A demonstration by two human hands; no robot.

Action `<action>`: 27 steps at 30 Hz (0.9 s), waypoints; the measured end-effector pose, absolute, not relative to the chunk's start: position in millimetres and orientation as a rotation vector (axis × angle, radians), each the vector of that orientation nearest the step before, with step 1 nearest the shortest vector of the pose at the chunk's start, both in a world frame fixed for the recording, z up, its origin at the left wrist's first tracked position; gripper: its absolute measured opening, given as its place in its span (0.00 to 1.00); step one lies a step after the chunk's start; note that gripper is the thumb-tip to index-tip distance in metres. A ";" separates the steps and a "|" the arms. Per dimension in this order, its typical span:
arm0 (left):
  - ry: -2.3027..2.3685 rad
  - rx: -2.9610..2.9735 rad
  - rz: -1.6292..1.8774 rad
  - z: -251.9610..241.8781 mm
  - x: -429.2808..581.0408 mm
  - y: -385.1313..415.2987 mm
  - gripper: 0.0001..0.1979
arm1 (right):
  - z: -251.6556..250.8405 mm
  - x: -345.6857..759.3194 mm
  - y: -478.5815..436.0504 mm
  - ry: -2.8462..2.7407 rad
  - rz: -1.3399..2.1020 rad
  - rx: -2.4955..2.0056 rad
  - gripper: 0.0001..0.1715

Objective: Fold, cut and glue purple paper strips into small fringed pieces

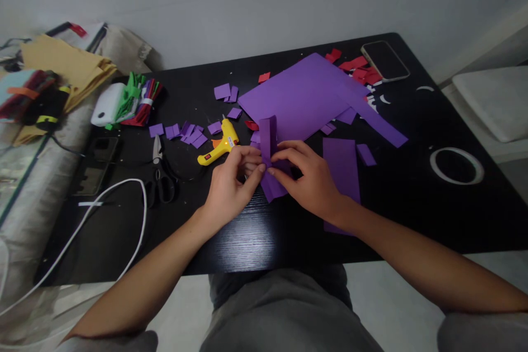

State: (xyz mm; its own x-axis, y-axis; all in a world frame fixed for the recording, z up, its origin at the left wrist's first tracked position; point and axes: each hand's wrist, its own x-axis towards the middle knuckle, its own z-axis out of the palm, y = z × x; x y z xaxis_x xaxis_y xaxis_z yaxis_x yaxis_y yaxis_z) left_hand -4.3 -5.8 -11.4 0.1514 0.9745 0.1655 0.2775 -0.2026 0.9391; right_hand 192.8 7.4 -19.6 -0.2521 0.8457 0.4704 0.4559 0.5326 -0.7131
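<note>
Both hands meet at the middle of a black table point(412, 198). My left hand point(231, 184) pinches a folded purple paper piece point(270, 143), and my right hand point(309, 176) presses its fingers on the same piece from the right. One strip of the piece stands upright between the fingers. A yellow glue gun point(220, 146) lies just left of the hands, its light glowing. A large purple sheet point(309, 96) lies behind the hands and a purple rectangle point(342, 168) under my right wrist.
Scissors point(160, 173) and a white cable point(103, 220) lie at the left. Small purple squares point(187, 132) are scattered about. A phone point(385, 60) and red scraps point(357, 66) sit at the far right. A bundle of coloured strips point(140, 102) and piled materials point(61, 74) stand at the left.
</note>
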 end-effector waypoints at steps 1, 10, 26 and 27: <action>1.222 1.612 1.090 -11.3 -3.9 -5.6 0.12 | -19.2 192.6 7.3 -1.883 0.580 -1.079 0.08; 1.198 1.525 1.102 -12.5 -2.5 -5.3 0.13 | -21.2 190.5 5.6 -1.879 0.536 -1.084 0.03; 1.221 1.520 1.144 -10.5 3.7 -9.3 0.13 | -21.4 185.8 0.3 -1.855 0.382 -1.058 0.06; 1.219 1.520 1.143 -10.3 3.8 -9.4 0.13 | -21.2 185.8 0.2 -1.855 0.380 -1.058 0.06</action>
State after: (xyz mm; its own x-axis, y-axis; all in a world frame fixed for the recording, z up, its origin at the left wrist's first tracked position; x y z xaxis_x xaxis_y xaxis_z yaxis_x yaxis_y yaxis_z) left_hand 3.8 -9.4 -10.3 0.1053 0.9846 0.1397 0.2031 -0.1588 0.9662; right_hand 185.8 0.2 -21.2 -0.1914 0.7970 0.5728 0.5077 0.5799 -0.6372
